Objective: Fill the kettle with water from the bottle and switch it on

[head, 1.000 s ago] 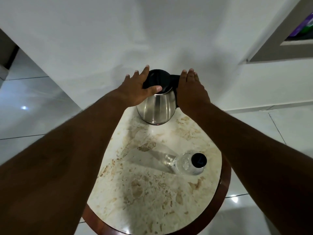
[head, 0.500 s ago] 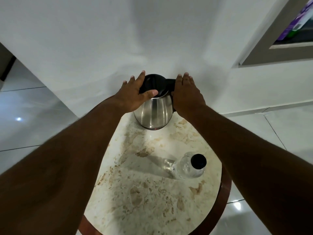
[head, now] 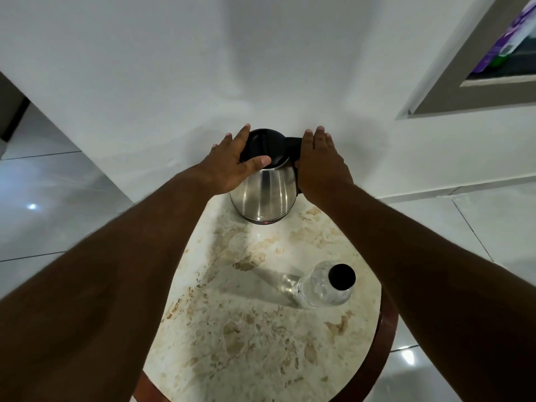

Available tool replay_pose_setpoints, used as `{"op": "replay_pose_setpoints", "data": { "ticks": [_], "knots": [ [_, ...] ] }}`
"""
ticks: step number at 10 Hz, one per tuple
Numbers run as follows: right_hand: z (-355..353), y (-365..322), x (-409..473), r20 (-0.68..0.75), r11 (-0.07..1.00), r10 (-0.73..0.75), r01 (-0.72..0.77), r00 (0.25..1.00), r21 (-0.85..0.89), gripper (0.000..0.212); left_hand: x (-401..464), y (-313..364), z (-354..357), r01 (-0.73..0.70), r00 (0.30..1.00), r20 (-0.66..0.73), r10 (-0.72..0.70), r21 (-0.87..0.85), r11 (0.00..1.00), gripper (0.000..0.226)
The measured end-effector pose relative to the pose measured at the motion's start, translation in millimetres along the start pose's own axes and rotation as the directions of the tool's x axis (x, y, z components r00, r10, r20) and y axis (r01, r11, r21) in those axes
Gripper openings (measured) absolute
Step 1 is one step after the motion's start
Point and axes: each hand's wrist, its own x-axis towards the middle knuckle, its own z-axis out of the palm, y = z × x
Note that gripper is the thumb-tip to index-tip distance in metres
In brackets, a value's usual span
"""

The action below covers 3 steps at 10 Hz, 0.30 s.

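Observation:
A steel kettle with a black lid stands at the far edge of a round marble table, against the white wall. A small red light shows at its base. My left hand rests on the lid, thumb across its front. On the kettle's right side my right hand covers the black handle, fingers together. A clear plastic bottle with a black cap stands upright on the table's near right part, apart from both hands.
The table has a dark wooden rim. Glossy white floor tiles lie on both sides. A grey wall recess with coloured items sits at the upper right.
Both hands keep their places on the kettle. The view has shifted a little, so kettle and hands sit slightly lower and to the left in the frame.

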Motion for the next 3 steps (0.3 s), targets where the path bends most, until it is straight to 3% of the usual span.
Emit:
{"op": "replay_pose_setpoints", "data": {
  "ticks": [2,3],
  "knots": [
    [-0.6,0.6,-2.4,0.008,1.000,-0.010,0.010,1.000,0.009,0.062,-4.7,3.8,-2.2,0.011,1.000,0.016,-0.012,0.027,1.000,0.089],
    [-6.6,2.4,-1.2,0.073,1.000,-0.026,0.026,0.997,-0.006,0.070,-10.0,16.9,-7.7,0.038,0.999,-0.014,-0.036,0.212,0.976,0.090]
  ]
}}
